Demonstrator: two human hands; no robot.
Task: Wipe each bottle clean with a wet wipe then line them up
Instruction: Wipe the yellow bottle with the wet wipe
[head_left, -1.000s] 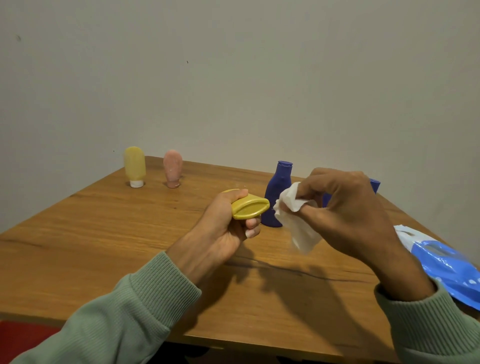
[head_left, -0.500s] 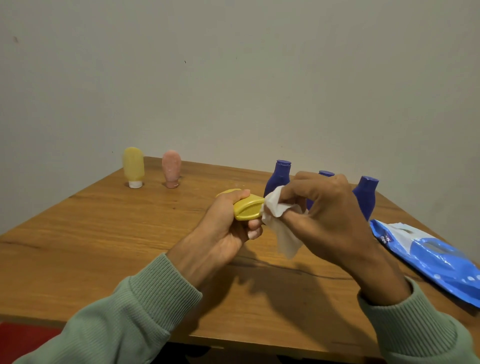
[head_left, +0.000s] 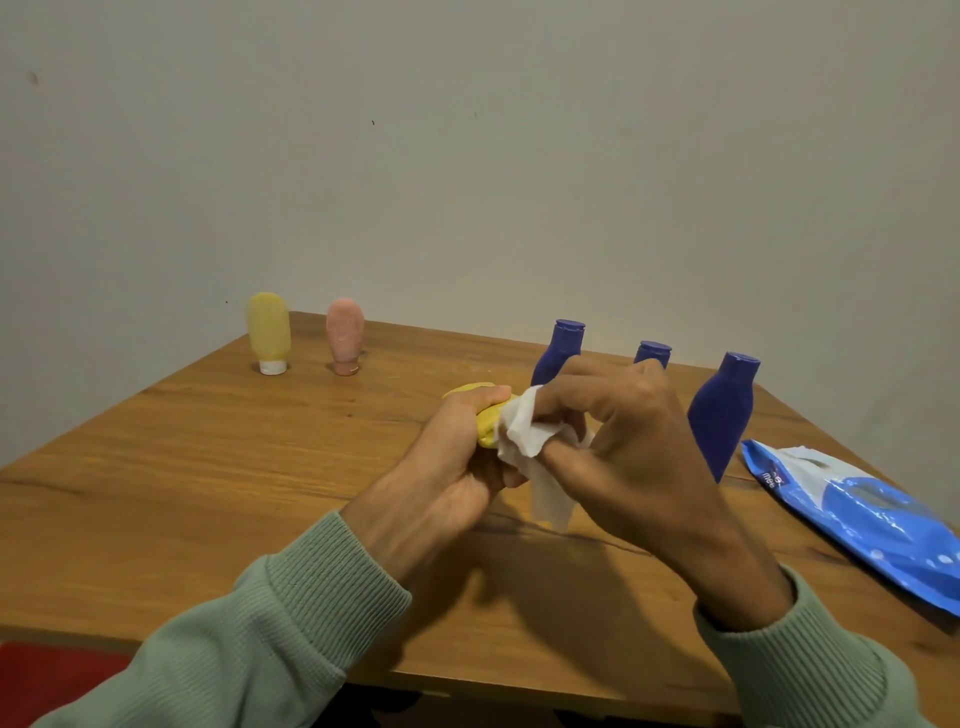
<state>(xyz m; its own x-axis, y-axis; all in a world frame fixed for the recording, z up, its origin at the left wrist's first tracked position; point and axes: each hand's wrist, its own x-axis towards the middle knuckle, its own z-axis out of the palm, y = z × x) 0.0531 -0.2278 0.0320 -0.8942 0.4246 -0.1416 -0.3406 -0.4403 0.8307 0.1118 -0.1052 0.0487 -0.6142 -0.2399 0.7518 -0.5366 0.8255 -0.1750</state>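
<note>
Mid-wipe over the bench's (head_left: 208, 467) middle, my left grip (head_left: 441, 467) curls round the yellow bottle (head_left: 487, 431) while my right grip (head_left: 634, 457) pinches the wet wipe (head_left: 524, 434) against its end; next, I judge, the bottle needs turning to reach unwiped sides.

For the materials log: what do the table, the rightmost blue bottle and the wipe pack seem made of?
Table: wood or wood-look laminate, matte; grain streaks show. Rightmost blue bottle: probably opaque plastic, with a smooth satin surface. Wipe pack: thin glossy plastic film; it wrinkles and glints.
</note>
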